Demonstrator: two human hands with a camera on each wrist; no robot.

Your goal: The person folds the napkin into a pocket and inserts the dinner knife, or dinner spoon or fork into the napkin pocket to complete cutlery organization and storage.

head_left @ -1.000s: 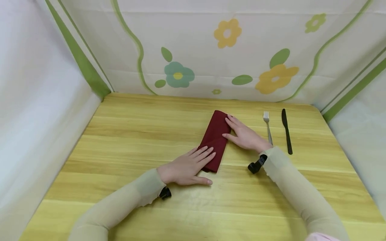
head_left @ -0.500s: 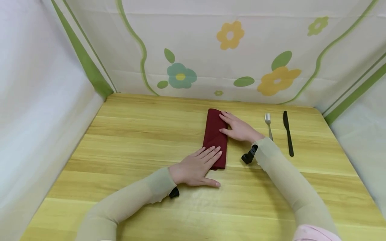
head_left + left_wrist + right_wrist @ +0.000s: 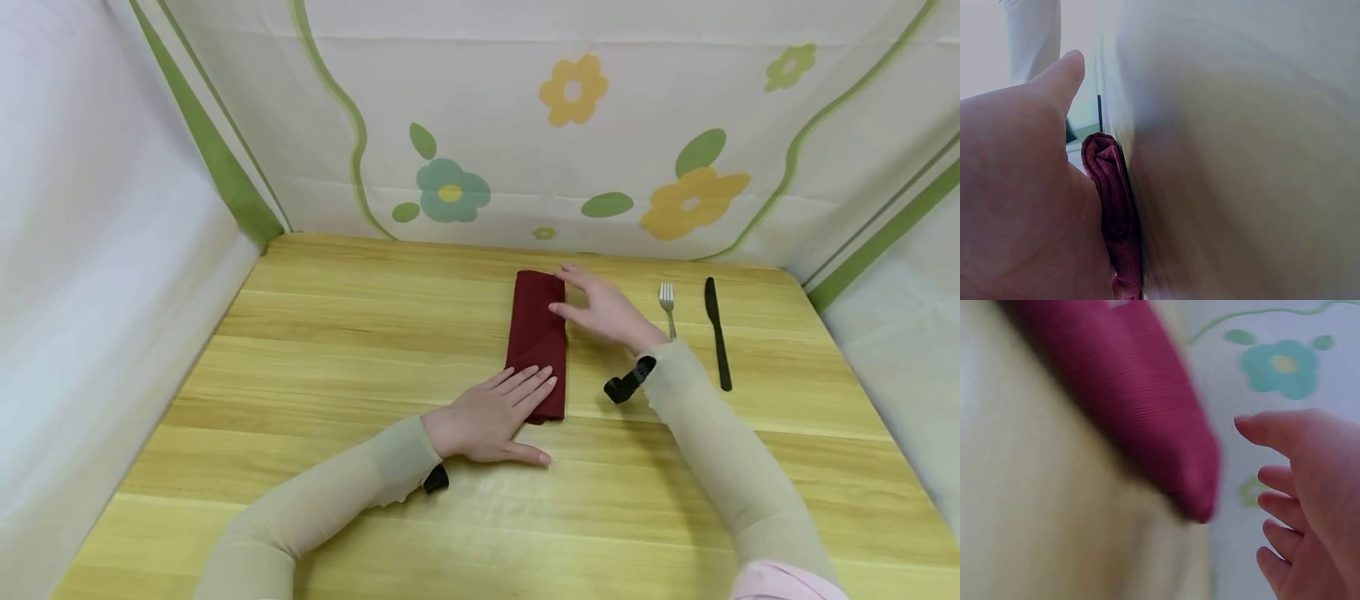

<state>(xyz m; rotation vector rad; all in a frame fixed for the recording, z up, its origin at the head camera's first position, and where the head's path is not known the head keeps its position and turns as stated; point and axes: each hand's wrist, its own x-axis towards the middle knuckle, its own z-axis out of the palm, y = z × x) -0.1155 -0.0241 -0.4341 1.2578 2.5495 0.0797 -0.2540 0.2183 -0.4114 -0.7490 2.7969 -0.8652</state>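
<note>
A dark red cloth napkin [image 3: 537, 325], folded into a long strip, lies on the wooden table with its length running away from me. My left hand [image 3: 491, 417] rests flat across its near end, fingers straight and thumb spread out on the tabletop. In the left wrist view the napkin's end [image 3: 1113, 194] shows several rolled or folded layers beside the palm. My right hand [image 3: 606, 310] hovers by the far right edge, fingers loosely bent and holding nothing. A gap separates that hand [image 3: 1319, 494] from the napkin [image 3: 1129, 394] in the right wrist view.
Right of the napkin lie a fork [image 3: 667, 304], its handle partly hidden by my right wrist, and a black knife [image 3: 717, 333]. The wooden table [image 3: 360, 333] ends at a white flowered curtain [image 3: 517, 125] behind; white cloth hangs on both sides.
The napkin has turned from slanted to nearly straight, under both hands. My right hand has since lifted off it and moved slightly away to the right; my left hand shifted right with it.
</note>
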